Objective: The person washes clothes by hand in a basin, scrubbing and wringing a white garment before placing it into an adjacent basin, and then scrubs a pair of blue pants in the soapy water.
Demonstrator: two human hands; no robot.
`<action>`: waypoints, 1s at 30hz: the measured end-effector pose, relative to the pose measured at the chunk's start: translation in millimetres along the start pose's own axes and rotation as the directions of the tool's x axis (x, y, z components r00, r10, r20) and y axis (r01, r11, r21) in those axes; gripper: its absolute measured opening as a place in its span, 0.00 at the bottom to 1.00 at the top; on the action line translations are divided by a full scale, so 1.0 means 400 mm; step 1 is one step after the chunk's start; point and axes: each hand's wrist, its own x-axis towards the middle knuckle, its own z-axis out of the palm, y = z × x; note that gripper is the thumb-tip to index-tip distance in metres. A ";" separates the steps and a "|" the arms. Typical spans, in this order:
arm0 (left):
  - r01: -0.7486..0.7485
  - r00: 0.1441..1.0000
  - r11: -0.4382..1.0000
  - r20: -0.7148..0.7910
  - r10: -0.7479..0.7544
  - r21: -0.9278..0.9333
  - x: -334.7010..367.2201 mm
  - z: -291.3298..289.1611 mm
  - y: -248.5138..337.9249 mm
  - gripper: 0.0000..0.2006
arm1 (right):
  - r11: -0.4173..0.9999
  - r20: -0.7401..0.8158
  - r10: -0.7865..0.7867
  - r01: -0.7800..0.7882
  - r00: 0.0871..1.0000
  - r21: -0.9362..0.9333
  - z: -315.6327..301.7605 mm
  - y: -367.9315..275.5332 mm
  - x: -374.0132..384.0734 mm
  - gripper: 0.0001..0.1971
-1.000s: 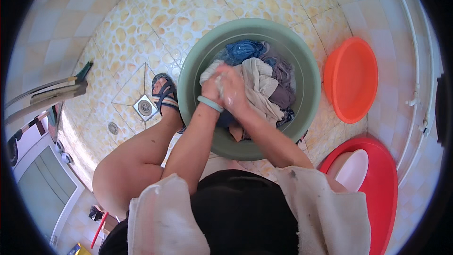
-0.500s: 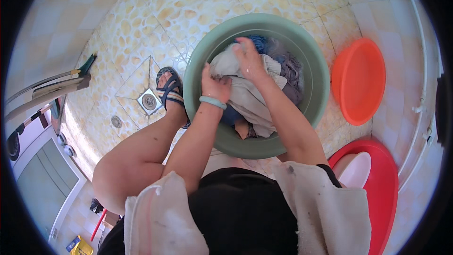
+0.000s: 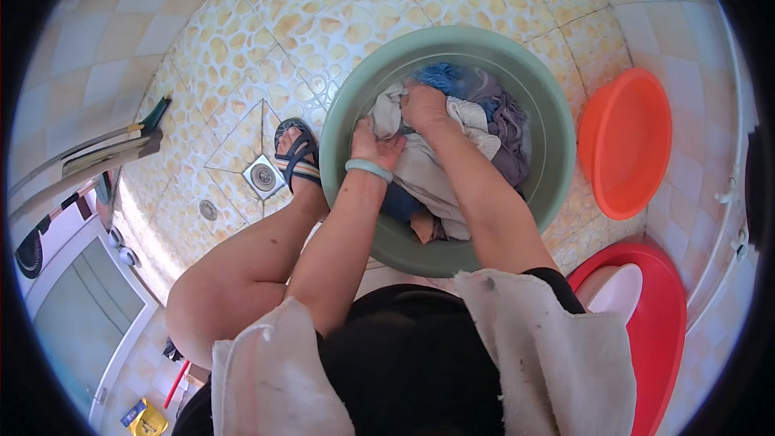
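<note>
A large green basin (image 3: 345,133) stands on the floor in front of me with a heap of wet clothes in it. My right hand (image 3: 425,106) is closed into a fist on a pale beige garment (image 3: 426,169) near the heap's far side. Beside it, to the left, my left hand (image 3: 376,148) lies palm up against the same cloth, fingers apart, a pale bangle on its wrist. Around them are a grey-purple garment (image 3: 510,139) at the right and blue cloth (image 3: 440,77) at the far side. My right fingertips are hidden.
An orange basin (image 3: 628,145) leans by the right wall. Below it a red tub (image 3: 658,339) holds a white basin (image 3: 620,291). My sandalled foot (image 3: 297,153) is left of the green basin, next to a floor drain (image 3: 263,177). Long-handled tools (image 3: 105,149) stand at the left.
My right hand has gone from spread fingers to a fist on the pale cloth. My left hand has turned slightly, palm more upward. The whole view has shifted a little.
</note>
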 end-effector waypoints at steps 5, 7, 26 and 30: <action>0.060 0.998 0.998 0.026 -0.060 0.006 -0.007 -0.004 0.008 0.21 | 0.539 -0.077 -0.162 0.154 0.984 0.828 -0.033 -0.015 -0.154 0.09; -0.057 0.941 0.998 0.331 0.066 -0.037 0.009 -0.031 0.019 0.20 | 0.644 -0.272 -0.389 0.472 0.880 0.602 -0.071 -0.059 -0.264 0.09; 0.014 0.766 0.999 0.642 -0.038 0.044 0.029 -0.009 0.000 0.12 | 0.534 -0.664 0.135 0.511 0.735 0.674 -0.049 -0.121 -0.267 0.08; 0.203 0.523 0.952 0.796 -0.303 0.229 0.059 -0.050 0.029 0.15 | 0.727 -0.645 -0.013 0.451 0.764 0.519 -0.023 -0.171 -0.285 0.08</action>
